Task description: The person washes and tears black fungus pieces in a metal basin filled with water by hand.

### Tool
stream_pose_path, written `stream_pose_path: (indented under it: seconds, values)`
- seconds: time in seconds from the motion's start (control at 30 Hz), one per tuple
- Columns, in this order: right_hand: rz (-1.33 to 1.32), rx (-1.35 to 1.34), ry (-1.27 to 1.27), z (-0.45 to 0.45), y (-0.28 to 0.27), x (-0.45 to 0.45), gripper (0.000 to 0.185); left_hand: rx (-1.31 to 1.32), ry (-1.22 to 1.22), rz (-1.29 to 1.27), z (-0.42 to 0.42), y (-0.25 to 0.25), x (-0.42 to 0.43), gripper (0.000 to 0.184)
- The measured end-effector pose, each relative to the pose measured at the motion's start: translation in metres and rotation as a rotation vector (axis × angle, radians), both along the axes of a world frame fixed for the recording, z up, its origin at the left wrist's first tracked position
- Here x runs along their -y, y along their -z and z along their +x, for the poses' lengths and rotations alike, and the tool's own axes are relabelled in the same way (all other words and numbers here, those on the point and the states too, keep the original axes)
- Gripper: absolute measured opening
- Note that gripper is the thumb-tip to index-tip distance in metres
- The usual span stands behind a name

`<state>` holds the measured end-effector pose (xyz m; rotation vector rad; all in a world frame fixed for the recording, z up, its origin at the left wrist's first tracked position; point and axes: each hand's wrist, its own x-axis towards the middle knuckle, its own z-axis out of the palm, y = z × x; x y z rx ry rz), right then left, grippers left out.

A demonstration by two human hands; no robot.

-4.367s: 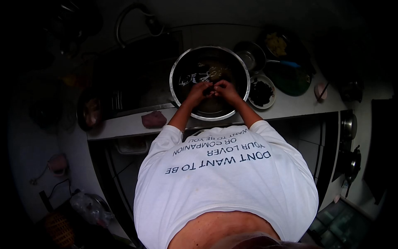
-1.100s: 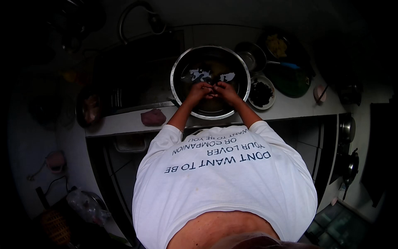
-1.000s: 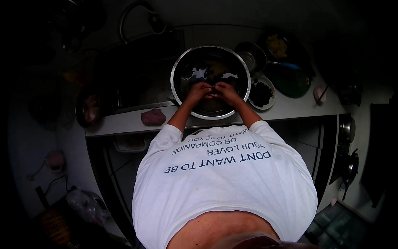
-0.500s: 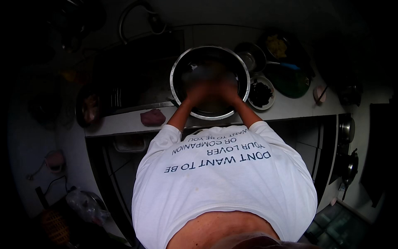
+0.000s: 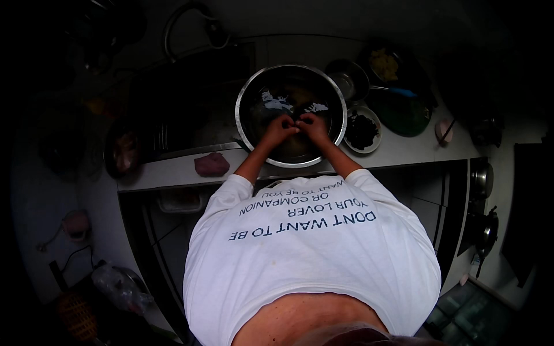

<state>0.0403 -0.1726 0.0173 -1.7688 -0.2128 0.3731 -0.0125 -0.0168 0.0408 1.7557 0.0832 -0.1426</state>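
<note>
A large round metal basin (image 5: 241, 134) holds dark water with bright reflections on its surface. Over the near half of the basin, my left hand (image 5: 281, 130) and my right hand (image 5: 313, 126) meet almost fingertip to fingertip. The fingers of both are curled into a pinch. Whatever lies between them is too small and dark to make out. Right beside the basin stands a white bowl (image 5: 378, 139) with black pieces of food (image 5: 362, 130) in it.
Behind the bowl sits a small saucepan (image 5: 347, 79) with a blue-tipped handle (image 5: 402, 91). A green round board (image 5: 407, 118) and yellow food pieces (image 5: 384, 64) are farther right. A reddish cloth (image 5: 212, 165) lies at the counter's front edge, left of the basin. The sink faucet (image 5: 169, 40) is at the back left.
Both hands were blurred by motion deeper in the basin; now they are sharper, nearer me and pinched close together. The basin has shifted very slightly left in view.
</note>
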Motion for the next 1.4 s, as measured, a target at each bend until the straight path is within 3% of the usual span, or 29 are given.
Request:
stream_pose_path:
  seconds: [0.23, 0.33, 0.4, 0.53, 0.73, 0.83, 1.03, 1.1, 1.13, 1.2, 1.33, 1.4]
  values:
    - [0.349, -0.377, 0.092, -0.011, -0.011, -0.005, 0.024, 0.181, -0.021, 0.117, 0.004, 0.015, 0.001, 0.018]
    - [0.388, -0.388, 0.097, -0.011, -0.013, -0.004, 0.025, 0.159, -0.024, 0.106, 0.005, 0.008, 0.000, 0.020]
    - [0.313, -0.330, 0.098, -0.010, -0.013, -0.002, 0.023, 0.131, -0.027, 0.052, 0.004, 0.003, 0.002, 0.023]
    - [0.063, -0.146, -0.023, -0.008, -0.006, 0.001, 0.022, 0.152, -0.017, 0.204, 0.002, 0.003, 0.004, 0.025]
    - [0.153, -0.160, -0.105, -0.008, -0.007, -0.002, 0.019, 0.058, -0.033, 0.194, 0.002, 0.008, 0.004, 0.021]
    - [0.277, -0.325, -0.050, -0.011, -0.010, -0.006, 0.019, 0.064, -0.047, 0.214, 0.003, 0.012, 0.002, 0.015]
    - [0.424, -0.398, 0.090, -0.011, -0.010, -0.009, 0.017, 0.106, -0.089, 0.089, 0.011, 0.032, -0.002, 0.008]
    - [-0.141, 0.396, -0.206, 0.002, -0.008, 0.001, 0.018, 0.094, -0.136, 0.045, 0.014, 0.041, -0.004, 0.012]
    - [-0.431, 0.790, -0.350, 0.007, -0.011, 0.004, 0.019, 0.139, -0.079, 0.208, 0.013, 0.027, -0.004, 0.015]
    - [-0.412, 0.741, -0.337, 0.008, -0.023, 0.002, 0.022, 0.224, 0.034, 0.534, 0.012, 0.002, -0.005, 0.022]
    - [-0.412, 0.609, -0.287, 0.003, -0.036, 0.001, 0.026, 0.178, 0.276, 0.218, 0.021, 0.003, -0.007, 0.029]
    - [-0.409, 0.615, -0.292, 0.005, -0.024, 0.003, 0.028, 0.035, 0.309, -0.030, 0.020, 0.004, -0.007, 0.031]
